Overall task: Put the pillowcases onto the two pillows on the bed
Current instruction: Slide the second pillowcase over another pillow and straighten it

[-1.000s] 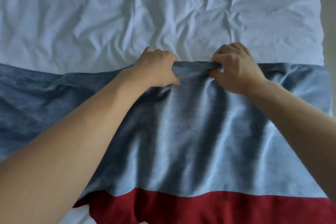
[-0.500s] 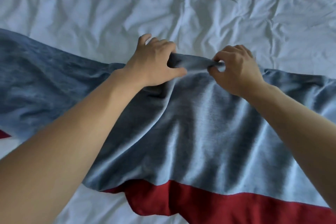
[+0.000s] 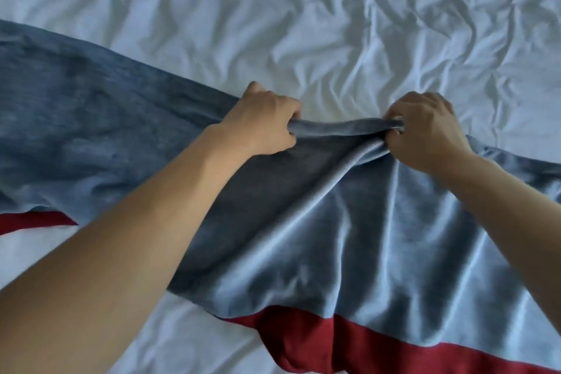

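Since the frame half a second back, the two hands have drawn further apart along the far edge of the blue pillowcase (image 3: pixel 349 222), so the strip of hem between them is longer and pulled into a taut, slightly sagging band. The left hand (image 3: pixel 264 124) has shifted leftward and the right hand (image 3: pixel 425 130) rightward; a second ago they sat almost knuckle to knuckle. The head view has also swung, so that more bare white bedsheet (image 3: pixel 334 24) shows at the lower left, and a sliver of the red band (image 3: pixel 349 340) now appears at the left edge too, under the blue cloth.

The left hand grips the hem with its fingers curled over the edge and the thumb tucked below, the fabric bunched in the fist. The right hand pinches the other end of the band, fingers curled tight round a gather of cloth, with folds fanning out from that point toward the near side.

The pillowcase lies spread across the wrinkled bedsheet, its blue-grey body running from the far left of the view to the right edge, the left part darker and flatter, the right part sheened and creased. Its red band runs along the near edge, touching the sheet at the lower middle and right. Whether a pillow is inside cannot be told.

No brand, label or writing can be read on the cloth or the sheet.
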